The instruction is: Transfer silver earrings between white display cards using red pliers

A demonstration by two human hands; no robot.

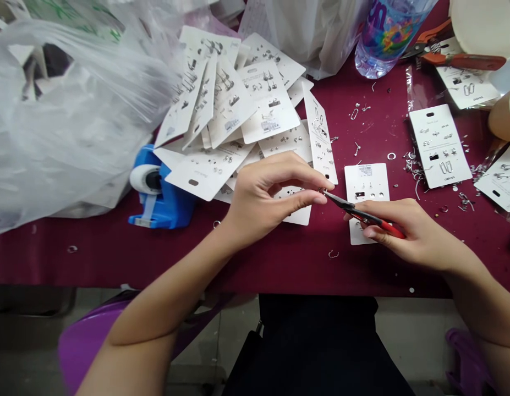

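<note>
Nearest the camera, a dark lap sits below the front edge of the desk [114, 258], and both forearms cross that edge onto the maroon cloth. The left hand [265, 198] has its fingers [316, 184] pinched on a tiny metal piece [322, 191], too small to make out. The right hand [407, 234] is clenched around the red handles of the pliers [362, 214], whose thin tips meet the metal piece just beside the left fingertips. Both hands hover over a white card [367, 184] lying flat on the desk, partly hidden under the right hand.

Behind the left hand, a loose pile of cards [238, 110] fans out and crowds the middle of the desk. A blue tape dispenser [159, 195] stands left of the pile, touching a big clear plastic bag [69, 121] that fills the left side. To the right lies another card [439, 144] amid scattered metal bits, well apart from the hands. A water bottle [382, 38] and orange cutters [448, 52] sit at the far edge. Bare cloth lies open along the front edge, left of the left forearm and between the hands.
</note>
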